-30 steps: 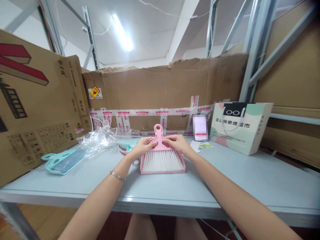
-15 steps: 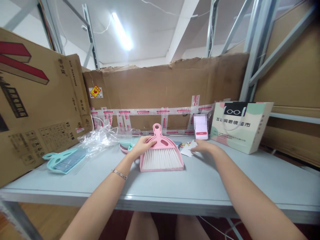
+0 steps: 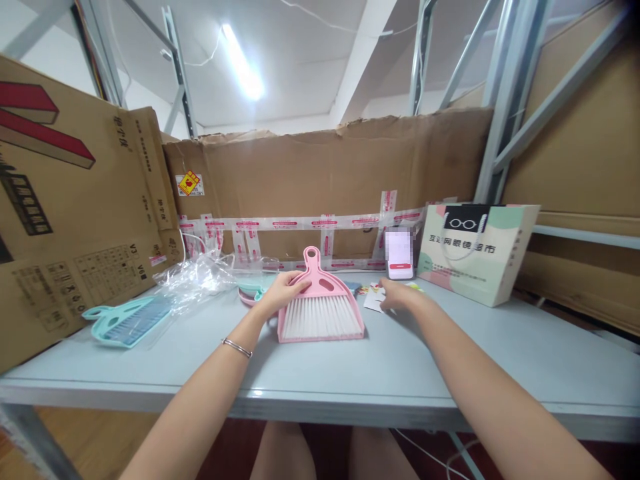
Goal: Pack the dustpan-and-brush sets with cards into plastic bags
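Note:
A pink dustpan (image 3: 321,285) with a white-bristled brush (image 3: 323,317) fitted in it stands tilted up on the grey table. My left hand (image 3: 286,291) grips its left edge, thumb across the front and fingers out of sight behind. Right of the dustpan, my right hand (image 3: 403,297) is closed at the edge of a small white card (image 3: 374,299), fingertips pinched against it and partly hidden. Small colourful printed pieces lie around this card. Behind my left hand, another dustpan set in pink and teal (image 3: 249,294) is partly covered.
A teal dustpan and brush (image 3: 127,321) lies at left beside crumpled clear plastic (image 3: 200,275). A phone (image 3: 400,255) leans upright at the back, near a paper bag (image 3: 475,257). Cardboard boxes (image 3: 310,173) wall the back and left side. The table's front edge (image 3: 260,395) runs below my forearms.
The white card under my right hand has shifted and now lies flatter and more squarely. My left hand keeps its hold on the pink dustpan. The whole view has moved slightly.

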`<state>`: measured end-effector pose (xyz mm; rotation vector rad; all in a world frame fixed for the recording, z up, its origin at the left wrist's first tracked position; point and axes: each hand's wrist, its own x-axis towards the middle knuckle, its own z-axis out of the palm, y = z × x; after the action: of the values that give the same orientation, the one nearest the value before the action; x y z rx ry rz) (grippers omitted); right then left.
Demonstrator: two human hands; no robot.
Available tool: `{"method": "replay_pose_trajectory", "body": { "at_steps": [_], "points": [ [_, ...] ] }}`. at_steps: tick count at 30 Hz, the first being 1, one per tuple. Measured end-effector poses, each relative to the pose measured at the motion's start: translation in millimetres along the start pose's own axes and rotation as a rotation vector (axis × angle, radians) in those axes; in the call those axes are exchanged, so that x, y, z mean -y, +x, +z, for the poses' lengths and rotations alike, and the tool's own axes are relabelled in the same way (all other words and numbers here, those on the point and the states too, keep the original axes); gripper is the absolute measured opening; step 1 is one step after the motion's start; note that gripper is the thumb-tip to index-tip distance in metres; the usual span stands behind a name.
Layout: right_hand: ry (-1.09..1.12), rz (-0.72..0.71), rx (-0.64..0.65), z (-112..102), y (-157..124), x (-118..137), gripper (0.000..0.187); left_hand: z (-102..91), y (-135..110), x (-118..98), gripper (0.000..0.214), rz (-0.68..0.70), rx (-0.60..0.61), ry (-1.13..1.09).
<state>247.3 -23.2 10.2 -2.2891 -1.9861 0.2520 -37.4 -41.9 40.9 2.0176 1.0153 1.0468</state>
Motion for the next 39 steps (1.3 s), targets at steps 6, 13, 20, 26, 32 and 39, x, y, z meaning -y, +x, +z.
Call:
{"method": "replay_pose_trajectory", "body": {
  "at_steps": [6,13,20,26,32,39],
  "points": [
    [-0.036,0.025,-0.073,-0.1,-5.7,5.4,0.053,0.6,0.3,0.3,0.032,-0.002,0.002,0.001],
    [0.138,0.055,-0.301,-1.7,1.4,-4.8,0.041,0.3,0.8,2.0,0.032,-0.005,0.009,-0.015],
    [0.945,-0.038,-0.519,-20.8,5.0,-1.1,0.025,1.3,1.7,2.0,0.033,-0.016,0.008,-0.017],
    [1.669,-0.219,-0.309,-36.2,-8.8,10.3,0.018,-0.1,1.8,12.9,0.05,-0.158,0.038,-0.243],
    [1.539,-0.232,-0.272,-33.0,-7.8,11.7,0.016,-2.7,-1.4,12.7,0.047,-0.359,0.205,-0.415],
    [1.523,-0.271,-0.35,-42.5,-15.8,13.5,0.012,0.3,-0.7,6.1,0.031,-0.474,0.146,-0.539]
  ]
}}
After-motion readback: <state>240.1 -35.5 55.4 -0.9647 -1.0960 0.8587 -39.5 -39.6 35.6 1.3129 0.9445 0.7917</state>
